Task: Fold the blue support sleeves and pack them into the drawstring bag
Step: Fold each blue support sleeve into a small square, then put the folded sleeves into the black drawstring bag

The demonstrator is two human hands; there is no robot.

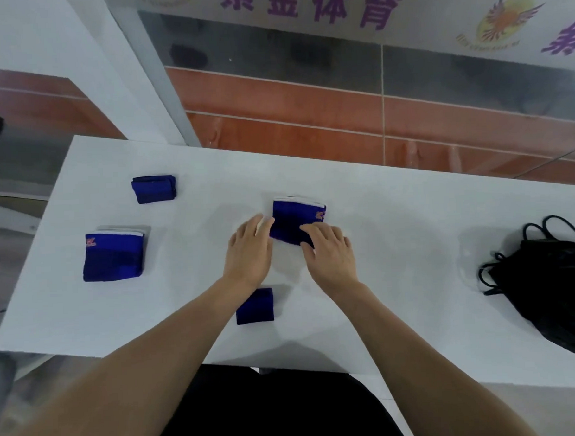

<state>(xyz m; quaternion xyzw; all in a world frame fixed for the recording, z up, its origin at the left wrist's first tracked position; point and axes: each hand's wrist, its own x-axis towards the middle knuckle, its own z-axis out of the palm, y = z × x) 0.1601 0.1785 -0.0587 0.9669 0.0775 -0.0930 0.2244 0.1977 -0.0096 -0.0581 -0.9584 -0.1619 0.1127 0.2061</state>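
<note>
While resting on the white tabletop (394, 213), both hands working at the centre blue sleeve (296, 217): left hand (249, 249) lying flat, fingers together, touching its left edge; right hand (330, 249) spread, fingertips pressing down on its near right corner. Lying flat at far left, a second unfolded sleeve (113, 255). Sitting beyond it, a small folded sleeve (154, 189). Lying between the forearms, another folded sleeve (254, 306). Slumping at the right edge, well apart, the black drawstring bag (553, 288).
</note>
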